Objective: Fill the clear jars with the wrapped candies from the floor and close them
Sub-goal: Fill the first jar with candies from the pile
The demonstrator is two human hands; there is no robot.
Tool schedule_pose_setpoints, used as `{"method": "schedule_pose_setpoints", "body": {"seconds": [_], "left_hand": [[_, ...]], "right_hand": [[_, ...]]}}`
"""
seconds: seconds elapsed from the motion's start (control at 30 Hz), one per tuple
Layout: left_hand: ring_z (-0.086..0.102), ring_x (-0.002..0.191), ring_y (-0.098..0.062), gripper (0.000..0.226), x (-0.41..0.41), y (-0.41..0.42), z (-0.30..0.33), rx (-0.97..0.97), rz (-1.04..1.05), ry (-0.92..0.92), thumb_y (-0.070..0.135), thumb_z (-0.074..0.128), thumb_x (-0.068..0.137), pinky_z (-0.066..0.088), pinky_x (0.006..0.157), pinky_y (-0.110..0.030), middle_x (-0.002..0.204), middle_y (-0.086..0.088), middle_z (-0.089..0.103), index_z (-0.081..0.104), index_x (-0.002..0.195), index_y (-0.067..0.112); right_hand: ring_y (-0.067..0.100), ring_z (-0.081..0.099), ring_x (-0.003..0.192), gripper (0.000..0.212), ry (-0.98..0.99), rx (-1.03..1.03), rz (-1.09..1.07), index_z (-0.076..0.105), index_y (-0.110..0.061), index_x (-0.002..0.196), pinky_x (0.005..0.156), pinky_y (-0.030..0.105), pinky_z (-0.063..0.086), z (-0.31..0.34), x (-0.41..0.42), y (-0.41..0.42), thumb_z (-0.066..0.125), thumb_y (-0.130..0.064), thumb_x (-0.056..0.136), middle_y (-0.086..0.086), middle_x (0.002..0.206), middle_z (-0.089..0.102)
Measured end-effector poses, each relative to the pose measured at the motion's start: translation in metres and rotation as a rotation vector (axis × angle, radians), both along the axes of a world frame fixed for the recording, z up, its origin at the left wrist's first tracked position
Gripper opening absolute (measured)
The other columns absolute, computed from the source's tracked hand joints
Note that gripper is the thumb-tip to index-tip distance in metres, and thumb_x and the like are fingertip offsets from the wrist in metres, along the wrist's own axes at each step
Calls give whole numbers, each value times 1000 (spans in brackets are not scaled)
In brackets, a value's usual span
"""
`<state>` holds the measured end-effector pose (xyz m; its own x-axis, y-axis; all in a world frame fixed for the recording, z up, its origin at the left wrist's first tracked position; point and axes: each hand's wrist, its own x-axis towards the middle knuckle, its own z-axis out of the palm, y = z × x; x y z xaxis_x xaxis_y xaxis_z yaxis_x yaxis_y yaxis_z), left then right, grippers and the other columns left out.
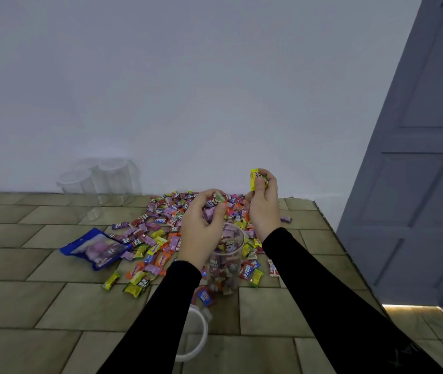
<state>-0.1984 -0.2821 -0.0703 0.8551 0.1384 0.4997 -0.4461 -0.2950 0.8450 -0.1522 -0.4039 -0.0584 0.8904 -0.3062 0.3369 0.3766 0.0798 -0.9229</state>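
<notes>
A clear jar (225,268) stands open on the tiled floor, partly filled with wrapped candies. My left hand (201,228) hovers over its mouth and grips a handful of candies (216,203), purple and green among them. My right hand (263,203) is raised to the right of the jar and pinches a yellow candy (254,179) along with others. A wide pile of wrapped candies (161,228) lies spread on the floor behind and around the jar. A white lid (196,344) rests on the floor near me, partly hidden by my left sleeve.
Several empty clear jars (101,176) stand against the white wall at the back left. A blue candy bag (96,248) lies left of the pile. A grey door (417,184) stands at the right.
</notes>
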Motion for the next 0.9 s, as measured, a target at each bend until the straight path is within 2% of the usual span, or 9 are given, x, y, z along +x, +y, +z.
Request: {"method": "schedule_pose_setpoints", "body": {"seconds": [0.1,0.2,0.3,0.4,0.43,0.53,0.6,0.73,0.9], "left_hand": [[55,78,-39,30,-2,5,-2,31,17,30,34,59,92,51,69,-45,108,-11,64,60,119,21],[53,89,-46,31,-5,9,-6,61,-6,60,26,58,95,50,68,-45,110,-21,62,59,124,18],[55,66,-22,26,-7,12,-10,27,-19,48,22,58,95,43,55,-21,106,-16,63,58,121,20],[57,95,-36,32,-7,14,-14,2,-42,85,23,57,96,50,81,-41,117,-12,62,56,127,16],[56,98,-37,33,-7,15,-15,9,-55,92,23,57,96,49,85,-41,119,-12,61,55,128,14],[53,83,-8,36,-7,17,-16,6,-69,85,22,56,97,42,75,-12,117,6,58,52,131,14],[50,88,-1,37,-6,17,-17,-33,-80,114,22,56,97,38,74,-2,111,19,54,50,133,16],[42,62,-15,33,-1,12,-21,-117,-95,109,26,54,98,42,65,-28,86,-3,52,52,128,15],[36,64,-12,20,5,13,-28,-204,-120,76,26,53,98,39,65,-27,83,6,47,52,118,23]], "right_hand": [[11,34,52,16,-13,-115,-48,42,-22,117,49,27,30,-6,-1,2,31,-25,105,0,66,38],[8,31,49,16,-41,-219,-69,41,-21,117,47,23,29,-8,-6,7,31,-23,105,0,67,37],[3,34,48,17,-65,-313,-87,40,-18,119,47,14,30,-12,-9,14,31,-21,105,-2,78,42],[10,36,57,14,-46,-366,-74,40,-23,116,53,18,32,-19,-9,23,33,-24,104,1,83,45],[12,36,60,14,-40,-374,-74,40,-23,116,54,19,32,-21,-8,25,33,-25,104,3,86,46],[12,38,63,16,-47,-379,-91,41,-20,118,57,16,33,-23,-9,27,34,-24,104,4,93,48],[12,38,62,15,-47,-375,-92,40,-22,116,56,16,33,-23,-10,28,33,-25,104,3,94,47],[12,43,75,18,-49,-402,-114,42,-19,119,64,17,35,-27,-9,31,34,-25,104,4,102,49],[16,46,92,21,-71,-443,-168,44,-14,121,68,10,33,-30,-9,35,36,-22,103,6,113,50]]}}
